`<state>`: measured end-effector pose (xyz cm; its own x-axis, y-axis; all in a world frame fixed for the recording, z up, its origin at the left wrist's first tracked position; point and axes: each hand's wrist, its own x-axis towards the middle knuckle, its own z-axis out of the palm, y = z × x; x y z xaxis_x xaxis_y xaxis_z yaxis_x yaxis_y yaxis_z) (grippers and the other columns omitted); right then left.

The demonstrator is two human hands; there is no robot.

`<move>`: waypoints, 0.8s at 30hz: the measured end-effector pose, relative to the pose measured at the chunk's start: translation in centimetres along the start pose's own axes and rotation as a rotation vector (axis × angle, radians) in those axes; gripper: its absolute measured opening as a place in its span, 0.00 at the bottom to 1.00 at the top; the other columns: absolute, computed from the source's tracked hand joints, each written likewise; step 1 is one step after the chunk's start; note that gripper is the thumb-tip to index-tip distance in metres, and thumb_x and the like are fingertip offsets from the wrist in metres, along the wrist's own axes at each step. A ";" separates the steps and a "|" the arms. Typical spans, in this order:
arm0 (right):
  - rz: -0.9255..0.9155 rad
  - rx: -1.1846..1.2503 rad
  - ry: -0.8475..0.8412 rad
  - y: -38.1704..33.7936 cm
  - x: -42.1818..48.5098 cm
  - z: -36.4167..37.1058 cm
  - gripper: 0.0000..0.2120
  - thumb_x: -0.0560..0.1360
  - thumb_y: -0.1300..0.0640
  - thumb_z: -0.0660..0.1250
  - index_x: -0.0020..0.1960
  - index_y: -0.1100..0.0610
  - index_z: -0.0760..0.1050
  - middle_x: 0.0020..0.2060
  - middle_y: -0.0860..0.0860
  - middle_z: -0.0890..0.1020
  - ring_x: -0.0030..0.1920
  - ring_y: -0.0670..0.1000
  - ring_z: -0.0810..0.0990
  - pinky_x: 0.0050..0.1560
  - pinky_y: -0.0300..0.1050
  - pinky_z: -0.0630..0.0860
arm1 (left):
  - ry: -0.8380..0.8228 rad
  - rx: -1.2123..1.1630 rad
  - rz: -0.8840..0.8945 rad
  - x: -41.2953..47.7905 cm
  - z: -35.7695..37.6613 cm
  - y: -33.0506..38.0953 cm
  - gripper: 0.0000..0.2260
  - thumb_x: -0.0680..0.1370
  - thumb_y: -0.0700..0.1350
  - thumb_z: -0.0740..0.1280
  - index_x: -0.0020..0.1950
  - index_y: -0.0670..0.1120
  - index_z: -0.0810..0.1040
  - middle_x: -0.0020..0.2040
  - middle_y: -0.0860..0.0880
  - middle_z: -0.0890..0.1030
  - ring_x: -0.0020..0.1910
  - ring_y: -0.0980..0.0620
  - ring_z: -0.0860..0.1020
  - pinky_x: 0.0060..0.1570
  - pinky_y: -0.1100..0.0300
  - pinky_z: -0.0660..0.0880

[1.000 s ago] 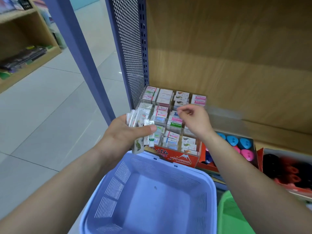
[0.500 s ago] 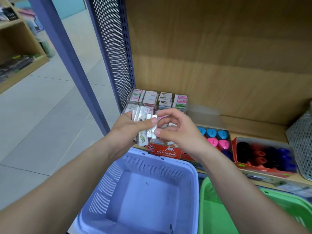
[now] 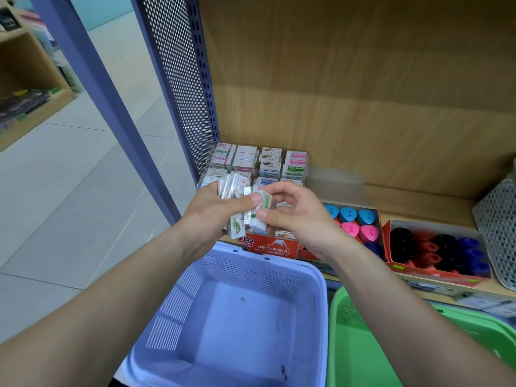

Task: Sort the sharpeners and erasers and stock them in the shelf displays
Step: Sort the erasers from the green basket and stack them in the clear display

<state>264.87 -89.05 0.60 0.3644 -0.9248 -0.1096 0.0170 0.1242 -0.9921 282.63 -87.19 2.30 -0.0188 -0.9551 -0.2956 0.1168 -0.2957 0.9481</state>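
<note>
The right hand (image 3: 296, 216), back from the eraser display (image 3: 259, 163), pinches a single eraser (image 3: 264, 201) between thumb and forefinger just in front of that display — the left hand (image 3: 212, 210), fingers curled, clamps the remaining stack (image 3: 233, 191) there. Likely step: slotting this next piece in.

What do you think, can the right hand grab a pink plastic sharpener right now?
Probably not yet: the right hand is pinching a white, green-striped eraser from the stack of wrapped erasers the left hand holds. The pink plastic sharpeners lie uncovered beside it, so nothing else blocks the way.
</note>
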 end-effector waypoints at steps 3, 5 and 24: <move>0.030 0.080 0.009 0.3 0.1 -0.7 0.11 0.74 0.68 0.73 0.54 0.63 0.75 0.51 0.63 0.80 0.36 0.53 0.83 0.38 0.41 0.81 | 0.026 0.029 -0.002 0.3 -0.3 -0.2 0.27 0.66 0.44 0.78 0.64 0.43 0.78 0.52 0.43 0.86 0.50 0.40 0.85 0.51 0.41 0.82; 0.057 0.148 0.023 0.3 0.2 -1.2 0.11 0.75 0.66 0.72 0.55 0.66 0.75 0.49 0.66 0.81 0.38 0.55 0.85 0.39 0.40 0.82 | 0.039 0.043 0.002 0.5 -0.6 -0.3 0.23 0.69 0.42 0.78 0.63 0.42 0.79 0.52 0.42 0.86 0.50 0.40 0.85 0.50 0.42 0.82; 0.173 -0.074 0.326 4.1 2.5 -6.9 0.07 0.75 0.63 0.74 0.51 0.59 0.79 0.46 0.59 0.86 0.36 0.52 0.81 0.34 0.40 0.77 | 0.094 0.280 -0.042 -0.2 -3.7 -1.5 0.11 0.74 0.42 0.76 0.54 0.48 0.81 0.45 0.49 0.87 0.42 0.51 0.86 0.32 0.63 0.77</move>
<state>259.38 -93.35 -4.17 0.0402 -0.9599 -0.2774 -0.0908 0.2730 -0.9577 286.19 -86.48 0.51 0.0761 -0.9400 -0.3327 -0.1609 -0.3409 0.9262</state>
